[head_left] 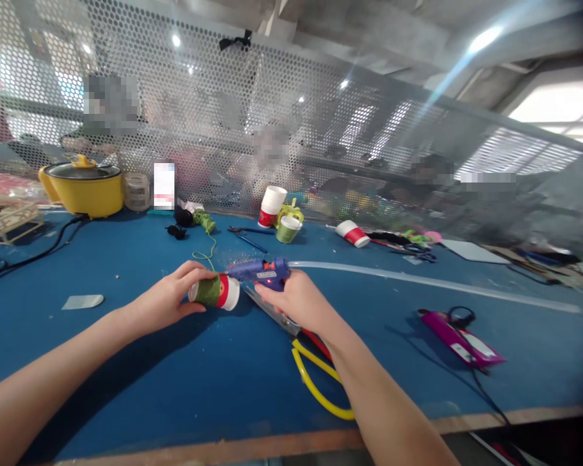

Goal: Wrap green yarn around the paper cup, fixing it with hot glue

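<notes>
My left hand (pixel 190 288) grips a paper cup (pixel 229 292) lying on its side, white and red at one end and wrapped in green yarn at the other. A thin green strand (pixel 212 249) runs from the table toward this cup. In my right hand (pixel 291 294) is a blue hot glue gun (pixel 262 270), its nozzle at the cup's upper side; whether it touches I cannot tell. A long translucent glue stick (pixel 432 282) sticks out of the gun's back to the right. Under my right hand lie large scissors (pixel 320 382) with yellow and red handles.
At the back left stand a yellow electric pot (pixel 94 194), a jar (pixel 137 192) and a phone (pixel 164 186). Yarn balls (pixel 204 221), pliers (pixel 252 230) and several cups (pixel 271 207) sit farther back. A purple corded device (pixel 461 340) lies right. Perforated metal screen (pixel 311 123) behind.
</notes>
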`<control>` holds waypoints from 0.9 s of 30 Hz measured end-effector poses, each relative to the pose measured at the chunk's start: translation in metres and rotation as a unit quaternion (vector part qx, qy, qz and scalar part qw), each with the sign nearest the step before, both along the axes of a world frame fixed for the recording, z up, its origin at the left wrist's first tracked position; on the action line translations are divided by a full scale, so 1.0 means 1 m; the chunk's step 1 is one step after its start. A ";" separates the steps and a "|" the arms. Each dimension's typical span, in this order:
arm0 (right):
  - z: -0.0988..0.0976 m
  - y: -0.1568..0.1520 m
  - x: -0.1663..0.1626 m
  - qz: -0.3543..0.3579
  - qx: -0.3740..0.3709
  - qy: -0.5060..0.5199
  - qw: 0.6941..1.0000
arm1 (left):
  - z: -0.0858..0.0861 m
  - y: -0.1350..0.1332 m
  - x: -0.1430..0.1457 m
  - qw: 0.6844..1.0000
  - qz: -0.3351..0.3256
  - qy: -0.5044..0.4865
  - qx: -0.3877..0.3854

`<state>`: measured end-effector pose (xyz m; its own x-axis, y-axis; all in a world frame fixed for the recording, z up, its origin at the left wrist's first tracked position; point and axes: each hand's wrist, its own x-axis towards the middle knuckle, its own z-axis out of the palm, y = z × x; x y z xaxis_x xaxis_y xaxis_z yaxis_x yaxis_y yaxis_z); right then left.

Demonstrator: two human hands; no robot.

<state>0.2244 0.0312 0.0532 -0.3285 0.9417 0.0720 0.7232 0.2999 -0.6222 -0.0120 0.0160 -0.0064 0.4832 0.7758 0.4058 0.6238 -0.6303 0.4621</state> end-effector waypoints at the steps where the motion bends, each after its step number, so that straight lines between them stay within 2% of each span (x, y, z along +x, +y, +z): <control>1: -0.001 0.001 0.000 -0.001 0.005 -0.002 1.000 | 0.000 0.000 0.000 1.000 -0.002 0.003 0.001; 17: 0.004 -0.003 -0.002 -0.003 0.027 -0.013 1.000 | -0.001 -0.001 0.000 1.000 -0.002 -0.006 0.005; 27: 0.006 -0.006 -0.001 0.000 0.013 -0.014 1.000 | 0.001 0.001 -0.001 1.000 0.000 -0.025 -0.013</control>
